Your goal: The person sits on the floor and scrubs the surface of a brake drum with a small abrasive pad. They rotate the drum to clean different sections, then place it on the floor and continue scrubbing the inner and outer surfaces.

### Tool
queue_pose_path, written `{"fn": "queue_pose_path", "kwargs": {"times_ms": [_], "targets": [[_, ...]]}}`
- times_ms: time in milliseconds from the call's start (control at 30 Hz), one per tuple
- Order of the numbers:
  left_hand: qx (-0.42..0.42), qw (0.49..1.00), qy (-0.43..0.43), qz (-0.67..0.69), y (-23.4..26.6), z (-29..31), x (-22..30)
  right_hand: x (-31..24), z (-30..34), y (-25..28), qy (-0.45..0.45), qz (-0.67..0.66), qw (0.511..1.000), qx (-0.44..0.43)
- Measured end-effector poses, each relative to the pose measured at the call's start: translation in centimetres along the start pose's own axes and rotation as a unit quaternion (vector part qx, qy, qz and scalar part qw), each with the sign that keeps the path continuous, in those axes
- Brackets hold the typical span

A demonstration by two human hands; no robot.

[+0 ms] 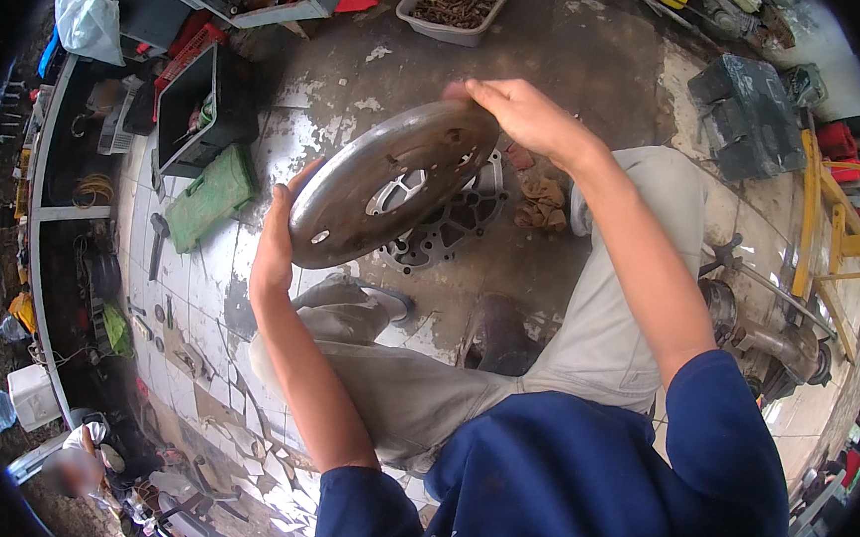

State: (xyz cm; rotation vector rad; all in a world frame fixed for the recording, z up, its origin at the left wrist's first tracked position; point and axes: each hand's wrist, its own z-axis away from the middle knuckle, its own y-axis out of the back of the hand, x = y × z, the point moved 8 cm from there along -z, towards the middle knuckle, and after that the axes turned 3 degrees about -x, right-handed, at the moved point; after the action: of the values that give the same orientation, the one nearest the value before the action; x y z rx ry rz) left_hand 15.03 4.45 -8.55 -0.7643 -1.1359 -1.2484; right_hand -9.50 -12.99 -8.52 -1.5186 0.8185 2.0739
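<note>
Between my two hands a large, dark steel disc [344,185], much like a flywheel plate, is held tilted above the floor. It has a central hole and several smaller holes. My left hand [275,243] grips its left rim, the thumb along the near edge and the other fingers partly hidden behind. At the far right rim is my right hand [525,116], closed at the edge, with a blurred reddish patch at its fingertips that I cannot make out. Under the disc, partly covered by it, a metal casting [443,231] with several holes lies on the floor.
A crumpled brown cloth [542,203] lies right of the casting. Beyond stands a grey tub [458,11] of bolts. To the left are a green case [214,197], a hammer [157,245] and a black crate [202,113]. A person [87,464] sits far lower left.
</note>
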Motion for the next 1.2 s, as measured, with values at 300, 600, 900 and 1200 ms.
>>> {"fn": "queue_pose_path", "kwargs": {"times_ms": [300,600,900,1200], "targets": [[-0.016,1.000,-0.015,0.022,-0.1,-0.3,0.1,-1.1,0.1,-0.7,0.072,-0.056,0.995,-0.048],[0.022,0.999,-0.027,-0.001,1.2,-0.9,-0.6,-1.7,0.5,-0.2,0.053,-0.070,0.996,-0.029],[0.015,1.000,-0.026,0.007,1.0,-0.7,-0.8,-2.2,1.2,-0.1,0.054,0.004,0.998,0.011],[0.015,0.999,-0.017,0.023,0.6,-0.5,-0.6,-2.4,0.7,-0.4,0.091,0.030,0.995,0.000]]}}
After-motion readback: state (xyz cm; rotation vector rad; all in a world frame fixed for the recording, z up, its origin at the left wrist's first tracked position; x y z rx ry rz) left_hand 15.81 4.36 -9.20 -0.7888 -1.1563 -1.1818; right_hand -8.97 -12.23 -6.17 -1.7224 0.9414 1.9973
